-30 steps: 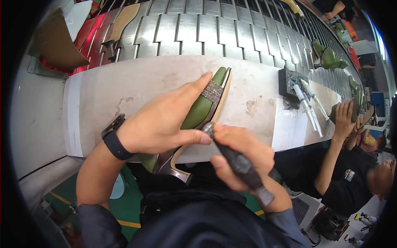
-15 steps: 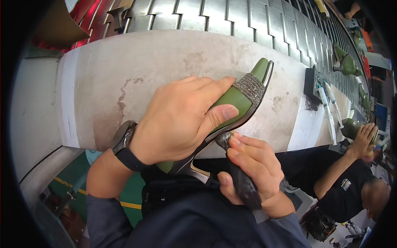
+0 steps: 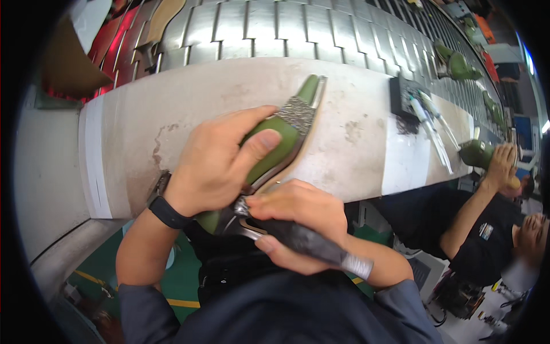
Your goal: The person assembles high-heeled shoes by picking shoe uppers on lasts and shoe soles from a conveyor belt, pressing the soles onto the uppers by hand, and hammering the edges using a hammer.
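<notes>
My left hand is closed over a green high-heeled shoe, with the thumb on its side. A glittery silver band crosses the shoe near its pointed toe, which faces away from me. In my right hand is a dark tool with a thick wrapped handle; its exact kind is unclear. The tool's rounded tip is at the shoe's lower edge near the heel, beside my left palm. Part of the heel is hidden by my hands, and the right hand is slightly blurred.
A pale, stained worktop lies under the shoe. To the right, a black holder stands beside several syringes. Beyond runs a metal slat conveyor carrying green shoes. At the right, a co-worker's hand holds another green shoe.
My right hand and the tool have moved left along the shoe's edge, from the arch toward the heel. The tool now lies flatter. The shoe and my left hand appear farther left.
</notes>
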Tool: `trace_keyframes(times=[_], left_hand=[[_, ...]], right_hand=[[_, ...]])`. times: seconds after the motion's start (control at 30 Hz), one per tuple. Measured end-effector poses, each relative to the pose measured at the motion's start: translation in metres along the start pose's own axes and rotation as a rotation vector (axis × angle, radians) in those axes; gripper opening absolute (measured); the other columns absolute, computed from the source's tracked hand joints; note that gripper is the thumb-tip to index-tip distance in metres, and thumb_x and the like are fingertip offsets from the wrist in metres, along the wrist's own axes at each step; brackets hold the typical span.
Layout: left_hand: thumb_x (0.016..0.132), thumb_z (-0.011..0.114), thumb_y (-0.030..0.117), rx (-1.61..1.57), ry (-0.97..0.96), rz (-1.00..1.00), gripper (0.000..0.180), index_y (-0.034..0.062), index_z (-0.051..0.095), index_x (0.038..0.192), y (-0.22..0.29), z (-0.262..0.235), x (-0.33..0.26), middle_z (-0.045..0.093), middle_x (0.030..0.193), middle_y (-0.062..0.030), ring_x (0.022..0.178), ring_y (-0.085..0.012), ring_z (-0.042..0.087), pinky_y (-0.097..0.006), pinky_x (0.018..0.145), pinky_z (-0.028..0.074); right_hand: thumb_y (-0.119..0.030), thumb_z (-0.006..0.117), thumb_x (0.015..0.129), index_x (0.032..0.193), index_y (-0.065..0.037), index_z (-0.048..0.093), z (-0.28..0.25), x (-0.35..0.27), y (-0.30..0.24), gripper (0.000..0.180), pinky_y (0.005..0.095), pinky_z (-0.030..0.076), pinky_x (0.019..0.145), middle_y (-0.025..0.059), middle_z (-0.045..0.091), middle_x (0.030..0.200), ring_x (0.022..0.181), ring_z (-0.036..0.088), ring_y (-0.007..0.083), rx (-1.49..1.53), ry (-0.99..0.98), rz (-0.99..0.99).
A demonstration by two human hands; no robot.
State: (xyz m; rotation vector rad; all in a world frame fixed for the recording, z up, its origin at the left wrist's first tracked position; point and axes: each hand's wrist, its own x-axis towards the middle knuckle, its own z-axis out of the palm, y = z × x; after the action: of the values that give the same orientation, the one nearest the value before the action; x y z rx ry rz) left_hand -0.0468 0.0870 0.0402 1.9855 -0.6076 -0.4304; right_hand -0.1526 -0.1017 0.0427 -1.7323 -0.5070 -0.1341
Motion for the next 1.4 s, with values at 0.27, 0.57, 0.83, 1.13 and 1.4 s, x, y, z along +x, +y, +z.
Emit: trace_keyframes(times=[0.27,0.57,0.83,1.13,1.4], left_hand=[[0.088,0.084,0.044,0.339,-0.023,0.003,0.086,-0.0052,0.050,0.149,0.043,0.013,0.023,0.074,0.110,-0.0263,0.104,-0.0402,0.074,-0.043,0.092,0.056],[0.078,0.087,0.032,0.364,-0.026,-0.111,0.063,-0.0027,0.059,0.123,0.041,0.024,0.037,0.072,0.093,-0.0260,0.089,-0.0478,0.070,-0.050,0.079,0.055],[0.078,0.090,0.031,0.382,0.089,0.086,0.062,-0.0036,0.063,0.122,0.051,0.017,0.036,0.073,0.095,-0.0261,0.088,-0.0402,0.073,-0.046,0.080,0.057],[0.087,0.074,0.016,-0.150,0.432,0.451,0.082,-0.0011,0.038,0.158,0.102,-0.036,-0.002,0.052,0.155,-0.0260,0.141,-0.0305,0.054,-0.043,0.118,0.043],[0.077,0.078,0.008,0.029,0.395,0.545,0.076,0.0032,0.049,0.147,0.107,0.010,0.001,0.065,0.136,-0.0183,0.122,-0.0320,0.066,-0.039,0.106,0.050]], right_hand=[[-0.006,0.073,0.098,0.124,0.005,0.070,-0.083,0.017,-0.021,0.028,0.0296,0.059,0.084,0.0144,0.079,0.111,0.093,0.075,0.0144,0.093,0.330,0.273],[-0.011,0.073,0.099,0.110,0.005,0.075,-0.100,0.067,0.029,0.019,0.0281,0.058,0.081,0.0092,0.080,0.101,0.090,0.074,0.0131,-0.097,0.226,0.180],[-0.021,0.075,0.099,0.105,-0.001,0.078,-0.120,0.066,0.096,0.021,0.0292,0.058,0.084,0.0072,0.078,0.098,0.092,0.072,0.0133,0.196,0.404,0.404],[-0.024,0.073,0.101,0.110,0.001,0.077,-0.103,0.021,0.065,0.027,0.0299,0.058,0.087,0.0089,0.079,0.106,0.097,0.072,0.0144,0.133,0.445,0.487],[-0.021,0.068,0.102,0.115,0.007,0.072,-0.097,0.010,-0.015,0.031,0.0366,0.057,0.097,0.0154,0.078,0.112,0.106,0.073,0.0213,0.275,0.387,0.175]])
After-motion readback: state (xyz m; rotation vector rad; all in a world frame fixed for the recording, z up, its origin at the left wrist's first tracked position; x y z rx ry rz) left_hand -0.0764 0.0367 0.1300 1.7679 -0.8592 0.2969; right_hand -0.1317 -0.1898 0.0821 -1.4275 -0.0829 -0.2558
